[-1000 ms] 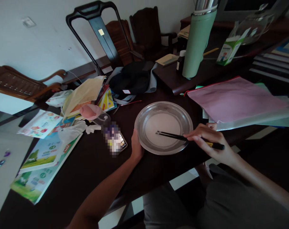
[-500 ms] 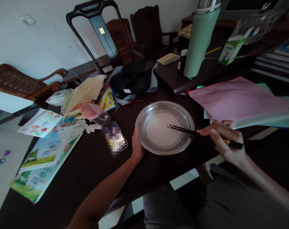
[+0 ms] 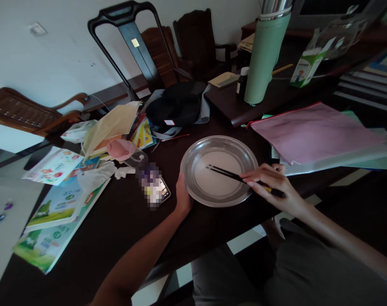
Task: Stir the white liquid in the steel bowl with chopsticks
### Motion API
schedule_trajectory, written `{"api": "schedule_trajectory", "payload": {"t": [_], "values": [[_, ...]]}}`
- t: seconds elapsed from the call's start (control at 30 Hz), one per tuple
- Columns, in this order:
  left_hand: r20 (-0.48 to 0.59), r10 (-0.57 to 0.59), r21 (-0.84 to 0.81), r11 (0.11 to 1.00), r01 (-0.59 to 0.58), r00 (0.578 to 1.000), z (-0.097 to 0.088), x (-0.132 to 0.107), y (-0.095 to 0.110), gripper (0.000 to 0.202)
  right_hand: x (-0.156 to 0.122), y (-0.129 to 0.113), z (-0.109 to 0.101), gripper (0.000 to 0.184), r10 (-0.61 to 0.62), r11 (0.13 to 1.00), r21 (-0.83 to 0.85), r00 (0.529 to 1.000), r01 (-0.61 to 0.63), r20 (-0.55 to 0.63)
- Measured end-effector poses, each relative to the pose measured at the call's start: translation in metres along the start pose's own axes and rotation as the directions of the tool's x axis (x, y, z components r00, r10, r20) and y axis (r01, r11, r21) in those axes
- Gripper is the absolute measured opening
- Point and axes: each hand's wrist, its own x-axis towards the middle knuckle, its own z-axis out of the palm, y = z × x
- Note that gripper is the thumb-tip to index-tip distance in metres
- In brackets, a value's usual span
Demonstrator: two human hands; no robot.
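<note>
A round stainless-steel basin (image 3: 189, 187) stands on the dark table, with a pale whitish liquid (image 3: 217, 180) in its bottom. At its left rim, my left hand (image 3: 183, 197) grips the side; some of the fingers are hidden beneath it. Over the right rim, my right hand (image 3: 268, 182) is closed around a pair of dark chopsticks (image 3: 227, 172). Their tips lie close together at the liquid, left of the basin's middle. A phone (image 3: 163, 191) with a lit screen, partly blurred out, is on the table beside my left hand.
To the left are booklets (image 3: 58, 204), tissue packs (image 3: 53, 165) and a pink rounded object (image 3: 120, 148). A black bag (image 3: 174, 106) sits behind the basin. A tall green thermos (image 3: 265, 59) rises at the back right, near a pink zip folder (image 3: 311, 131).
My right hand has moved left towards the basin, carrying the chopstick tips left across the liquid. My left hand and the basin stay in place.
</note>
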Motion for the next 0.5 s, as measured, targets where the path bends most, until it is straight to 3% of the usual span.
{"api": "schedule_trajectory", "payload": {"t": [0.13,0.27,0.5], "values": [[-0.009,-0.014,-0.025,1.000,0.014,1.000,0.003,-0.001,0.004,0.052,-0.004,0.005,-0.009,0.018,0.048,0.996,-0.069,0.991,-0.057,-0.123],[-0.014,-0.031,-0.026,0.999,0.031,0.999,0.005,-0.002,0.007,0.051,-0.012,0.005,-0.025,0.027,0.089,0.996,-0.008,0.969,-0.093,-0.232],[-0.007,0.007,-0.005,1.000,-0.007,1.000,0.003,-0.001,0.006,0.051,-0.013,-0.005,-0.029,0.030,0.054,0.985,0.167,0.989,-0.030,-0.139]]}}
